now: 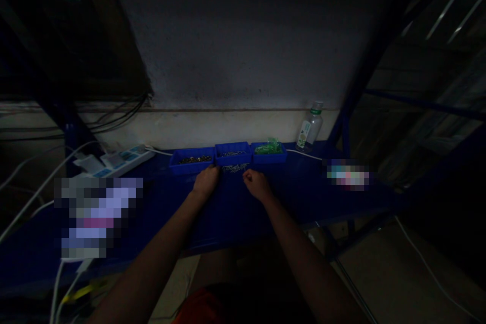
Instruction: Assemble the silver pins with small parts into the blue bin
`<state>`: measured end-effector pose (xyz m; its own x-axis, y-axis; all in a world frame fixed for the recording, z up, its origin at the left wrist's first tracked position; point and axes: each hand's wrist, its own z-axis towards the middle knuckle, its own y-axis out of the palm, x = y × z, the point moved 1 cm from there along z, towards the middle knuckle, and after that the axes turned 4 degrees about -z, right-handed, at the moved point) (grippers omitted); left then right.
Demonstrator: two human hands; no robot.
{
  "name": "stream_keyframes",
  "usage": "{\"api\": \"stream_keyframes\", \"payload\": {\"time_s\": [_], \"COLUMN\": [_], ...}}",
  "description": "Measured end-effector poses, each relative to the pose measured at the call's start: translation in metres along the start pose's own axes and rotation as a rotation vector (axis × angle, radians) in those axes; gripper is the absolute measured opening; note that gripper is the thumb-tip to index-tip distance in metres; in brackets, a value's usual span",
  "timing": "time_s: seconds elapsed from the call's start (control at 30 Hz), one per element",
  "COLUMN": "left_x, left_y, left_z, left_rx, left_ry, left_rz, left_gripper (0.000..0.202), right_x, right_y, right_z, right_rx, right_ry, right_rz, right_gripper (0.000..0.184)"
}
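A small pile of thin silvery screw-like pieces (pixel 235 167) lies on the blue table between my two hands. At its left, my left hand (pixel 207 180) rests with curled fingers by the front corner of the left blue tray (pixel 192 166); what those fingers hold, if anything, is hidden. My right hand (pixel 256 183) is closed in a pinch at the pile's right end, its contents too small and dark to name. Brassy metal pieces (pixel 195 160) fill the left tray. The middle blue tray (pixel 233 146) has silvery pieces in it, and the right blue tray (pixel 269 158) holds green plastic packets (pixel 269 147).
Behind the right tray stands a clear bottle (pixel 309 131) against the wall. A white power strip (pixel 125 158) with plugs and cables lies back left. Blurred-out items sit at the table's left and right. Blue frame posts (pixel 343 136) rise at the sides.
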<state>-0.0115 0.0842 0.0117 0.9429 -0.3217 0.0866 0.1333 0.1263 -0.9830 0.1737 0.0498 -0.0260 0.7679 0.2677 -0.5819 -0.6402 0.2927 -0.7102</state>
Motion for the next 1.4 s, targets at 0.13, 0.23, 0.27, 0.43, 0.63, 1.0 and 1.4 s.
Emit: {"api": "stream_keyframes", "payload": {"time_s": [0.13, 0.23, 0.27, 0.43, 0.63, 1.0, 1.4], "left_x": [0.0, 0.008, 0.011, 0.021, 0.019, 0.01, 0.004], "left_y": [-0.002, -0.001, 0.0, 0.007, 0.007, 0.009, 0.01], "left_z": [-0.014, -0.029, -0.033, -0.039, -0.039, -0.034, -0.033], "left_rx": [0.055, 0.139, 0.16, 0.169, 0.157, 0.036, 0.005], "left_ry": [0.082, 0.201, 0.235, 0.314, 0.433, 0.248, 0.16], "left_rz": [-0.013, -0.063, -0.089, -0.256, -0.511, -0.778, -0.815], "left_gripper": [0.028, 0.026, 0.026, 0.026, 0.026, 0.029, 0.037], "right_x": [-0.002, -0.007, -0.009, -0.019, -0.017, -0.01, -0.013], "right_y": [-0.001, -0.003, -0.004, -0.007, -0.006, -0.002, -0.003], "right_z": [0.0, -0.002, -0.003, -0.009, -0.008, -0.005, -0.005], "right_rx": [-0.019, -0.033, -0.052, -0.163, -0.185, -0.147, -0.123], "right_ry": [0.011, 0.016, 0.001, -0.153, -0.207, -0.166, -0.163], "right_rz": [-0.017, -0.028, -0.02, 0.052, 0.118, 0.175, 0.241], "right_gripper": [0.012, 0.013, 0.013, 0.016, 0.018, 0.016, 0.015]}}
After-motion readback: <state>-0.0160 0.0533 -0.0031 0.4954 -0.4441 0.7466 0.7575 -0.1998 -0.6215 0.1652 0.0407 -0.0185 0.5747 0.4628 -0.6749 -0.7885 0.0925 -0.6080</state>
